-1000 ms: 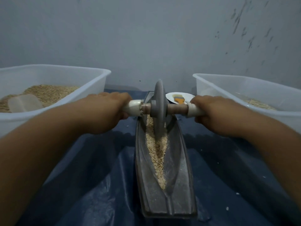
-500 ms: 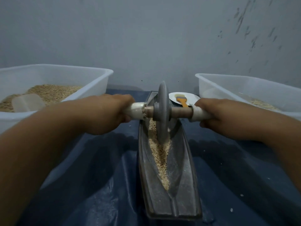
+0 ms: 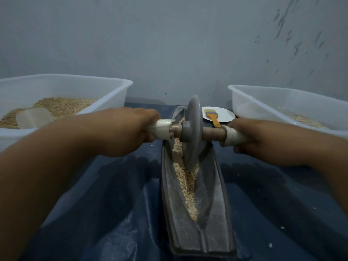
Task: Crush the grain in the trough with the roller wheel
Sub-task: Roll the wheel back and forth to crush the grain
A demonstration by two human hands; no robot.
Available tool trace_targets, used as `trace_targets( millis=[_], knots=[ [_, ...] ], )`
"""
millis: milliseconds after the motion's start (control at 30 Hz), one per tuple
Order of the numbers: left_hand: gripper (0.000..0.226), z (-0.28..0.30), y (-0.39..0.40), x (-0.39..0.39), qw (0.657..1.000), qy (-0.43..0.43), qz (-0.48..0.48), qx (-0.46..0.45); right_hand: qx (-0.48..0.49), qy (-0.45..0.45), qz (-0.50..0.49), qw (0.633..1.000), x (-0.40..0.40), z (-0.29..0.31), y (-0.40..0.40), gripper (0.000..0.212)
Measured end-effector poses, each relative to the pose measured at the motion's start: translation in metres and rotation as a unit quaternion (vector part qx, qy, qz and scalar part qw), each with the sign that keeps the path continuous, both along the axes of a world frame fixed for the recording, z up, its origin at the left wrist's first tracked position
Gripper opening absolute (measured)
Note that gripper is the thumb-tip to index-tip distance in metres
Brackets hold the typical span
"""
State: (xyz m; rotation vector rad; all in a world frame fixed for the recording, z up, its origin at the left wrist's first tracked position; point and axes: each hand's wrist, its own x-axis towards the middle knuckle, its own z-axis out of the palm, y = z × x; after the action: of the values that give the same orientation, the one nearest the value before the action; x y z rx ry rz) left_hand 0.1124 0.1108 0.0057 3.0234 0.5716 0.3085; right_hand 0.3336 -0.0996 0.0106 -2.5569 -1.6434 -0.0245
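Two hands work the roller wheel (image 3: 192, 132): my left hand (image 3: 124, 131) curls round the white-wrapped handle on its left, my right hand (image 3: 263, 141) grips the wrapped handle on its right. The grey disc stands upright in the groove of the long dark trough (image 3: 212, 213), toward the trough's 12 o'clock end, its lower edge sunk into the grain (image 3: 185, 181). The grain lies in a narrow strip along the groove, running from under the wheel down toward 6 o'clock. The trough rests on a dark blue sheet (image 3: 94, 213). At 10 o'clock from the wheel sits a white tub (image 3: 111, 98) with grain and a pale scoop (image 3: 33, 117) inside; at 2 o'clock another white tub (image 3: 263, 102). Just past the wheel at 1 o'clock, a white plate (image 3: 224, 114) carries an orange-handled brush (image 3: 213, 118).
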Motion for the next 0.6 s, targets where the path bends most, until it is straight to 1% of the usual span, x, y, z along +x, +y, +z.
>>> trace_targets(
  millis=[33,67,133,167,233,333,400,433,467,533,567,600],
  knots=[
    [0.018,-0.002,0.0,0.003,0.999,-0.03,-0.006,0.03,0.01,0.008,-0.003,1.0,-0.001,-0.002,0.001,0.02],
    [0.02,-0.005,0.001,0.006,0.995,-0.068,-0.008,0.069,0.04,0.001,-0.007,0.999,0.0,-0.007,0.006,0.02],
    [0.027,-0.011,-0.001,0.013,0.986,-0.109,0.004,0.122,0.102,-0.065,-0.016,0.993,0.0,-0.016,0.017,0.026],
    [0.029,-0.012,0.0,0.015,0.986,-0.108,0.015,0.125,0.111,-0.096,-0.02,0.989,0.0,-0.018,0.021,0.03],
    [0.027,-0.013,0.001,0.015,0.991,-0.088,0.024,0.101,0.096,-0.118,-0.02,0.988,-0.002,-0.017,0.023,0.031],
    [0.02,-0.005,0.002,0.005,0.999,-0.03,0.012,0.026,0.049,-0.067,-0.006,0.997,0.0,-0.004,0.009,0.019],
    [0.02,0.0,0.001,0.0,1.0,0.004,0.004,-0.026,0.027,-0.032,0.003,0.999,0.0,0.0,0.0,0.02],
    [0.02,0.001,0.0,0.0,0.999,0.003,0.003,-0.032,0.028,-0.026,0.006,0.999,0.0,-0.001,-0.001,0.02],
    [0.019,-0.001,-0.001,0.001,1.0,-0.011,0.006,-0.019,0.042,-0.027,0.009,0.999,0.0,-0.004,0.001,0.02],
    [0.024,-0.007,-0.002,0.008,0.996,-0.064,0.019,0.065,0.097,-0.059,0.005,0.994,0.0,-0.013,0.011,0.02],
    [0.028,-0.011,-0.003,0.011,0.991,-0.084,0.026,0.106,0.118,-0.083,-0.001,0.99,0.0,-0.016,0.016,0.024],
    [0.03,-0.013,-0.004,0.012,0.988,-0.092,0.031,0.124,0.13,-0.097,-0.003,0.987,-0.001,-0.018,0.02,0.028]
  ],
)
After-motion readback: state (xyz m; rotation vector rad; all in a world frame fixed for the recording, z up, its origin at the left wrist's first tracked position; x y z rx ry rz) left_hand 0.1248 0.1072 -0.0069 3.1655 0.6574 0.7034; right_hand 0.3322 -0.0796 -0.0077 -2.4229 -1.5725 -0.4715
